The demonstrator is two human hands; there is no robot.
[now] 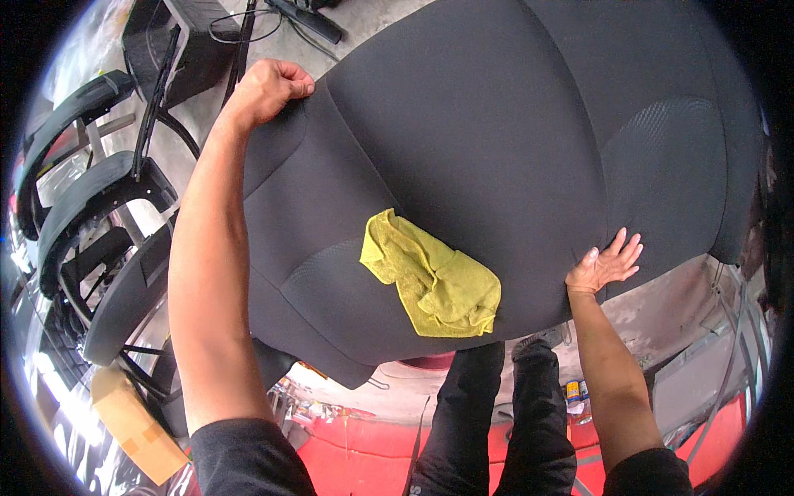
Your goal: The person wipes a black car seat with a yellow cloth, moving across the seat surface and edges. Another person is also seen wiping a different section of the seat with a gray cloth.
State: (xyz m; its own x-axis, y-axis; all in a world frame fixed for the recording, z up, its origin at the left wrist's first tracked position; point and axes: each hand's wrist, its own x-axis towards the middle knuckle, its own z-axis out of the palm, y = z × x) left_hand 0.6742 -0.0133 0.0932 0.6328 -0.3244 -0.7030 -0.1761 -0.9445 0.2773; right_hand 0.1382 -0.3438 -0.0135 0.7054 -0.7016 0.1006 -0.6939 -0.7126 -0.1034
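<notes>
A large black fabric-covered car seat (pixel 463 107) fills the middle, with seams and patterned side panels. At its far left corner my left hand (pixel 277 89) is closed, its fingers pinching the edge of the seat cover. Toward the right near edge, my right hand (pixel 604 264) lies flat on the fabric with its fingers spread, holding nothing. Between my arms, a crumpled yellow-green cloth (pixel 438 281) rests on the seat, apart from both hands.
Black curved plastic parts (pixel 107 198) stand along the left side, with a cardboard box (pixel 136 422) below them. A dark box-like object (pixel 186 50) and a black tool with a cord (pixel 308 18) lie at the far left. Small bottles (pixel 576 390) stand near my legs.
</notes>
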